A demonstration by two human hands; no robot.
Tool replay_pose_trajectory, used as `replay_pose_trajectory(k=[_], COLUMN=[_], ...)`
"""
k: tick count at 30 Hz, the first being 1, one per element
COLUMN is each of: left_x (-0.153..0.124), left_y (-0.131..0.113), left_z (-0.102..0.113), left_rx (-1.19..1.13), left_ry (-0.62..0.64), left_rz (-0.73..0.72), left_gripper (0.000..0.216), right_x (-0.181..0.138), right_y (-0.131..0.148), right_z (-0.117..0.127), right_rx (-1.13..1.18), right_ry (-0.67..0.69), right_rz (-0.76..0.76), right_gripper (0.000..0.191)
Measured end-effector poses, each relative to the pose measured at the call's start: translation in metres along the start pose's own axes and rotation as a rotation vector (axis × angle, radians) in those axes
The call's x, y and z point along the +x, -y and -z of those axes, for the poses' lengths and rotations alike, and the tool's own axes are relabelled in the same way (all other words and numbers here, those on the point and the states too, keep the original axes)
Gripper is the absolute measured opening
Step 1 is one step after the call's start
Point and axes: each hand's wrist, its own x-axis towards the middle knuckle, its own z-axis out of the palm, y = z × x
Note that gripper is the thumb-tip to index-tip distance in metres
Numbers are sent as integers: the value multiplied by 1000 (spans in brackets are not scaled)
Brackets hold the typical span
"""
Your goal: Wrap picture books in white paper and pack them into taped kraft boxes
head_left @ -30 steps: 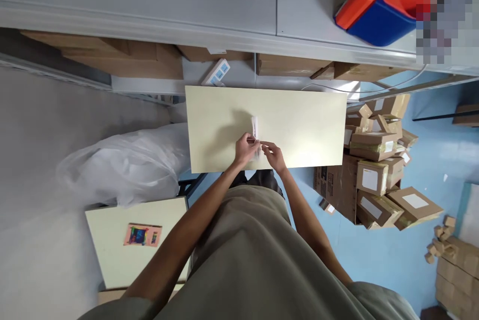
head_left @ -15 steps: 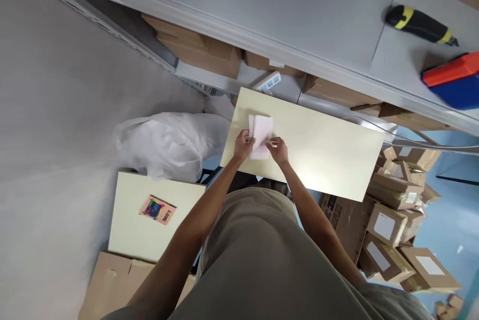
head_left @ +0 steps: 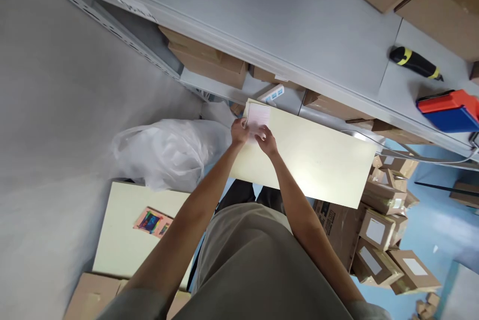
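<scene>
A small stack of pale pink-white paper point(head_left: 258, 114) lies over the left end of a cream tabletop point(head_left: 314, 150). My left hand point(head_left: 239, 132) grips the stack by its left edge, fingers closed around it. From the right, my right hand point(head_left: 267, 141) reaches over the lower part of the paper. Its fingers are bent, and thumb and forefinger close on the sheets. The lower edge of the paper is partly hidden behind my hands.
Behind the table, a grey shelf point(head_left: 262, 15) carries a black-yellow cutter point(head_left: 415, 63) and a red-blue object point(head_left: 449, 110). A power strip point(head_left: 272, 93) lies below it. A white plastic bag point(head_left: 168, 153) is at left, stacked cartons point(head_left: 377, 230) at right, and a second board point(head_left: 116, 230) lower left.
The paper and both hands have moved toward the table's far left corner. The stack's flap at the left no longer stands out, and my right hand now reaches farther over the sheets.
</scene>
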Motion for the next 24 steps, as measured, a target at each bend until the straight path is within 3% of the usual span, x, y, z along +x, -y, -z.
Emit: replay_pose_trajectory(k=[5, 13, 17, 24], left_x=[-53, -194, -266, -396], left_y=[20, 91, 116, 136], left_z=[19, 57, 63, 62], left_rx=[-154, -261, -277, -423], left_ry=[-20, -17, -119, -278], left_rz=[-24, 44, 111, 175], left_gripper=[42, 21, 19, 22], right_x=[-34, -152, -201, -261], right_y=[4, -15, -34, -50], right_z=[11, 23, 16, -15], right_rx=[50, 172, 176, 169], right_ry=[88, 219, 338, 541], right_rz=[7, 59, 76, 124], right_gripper=[45, 44, 42, 44])
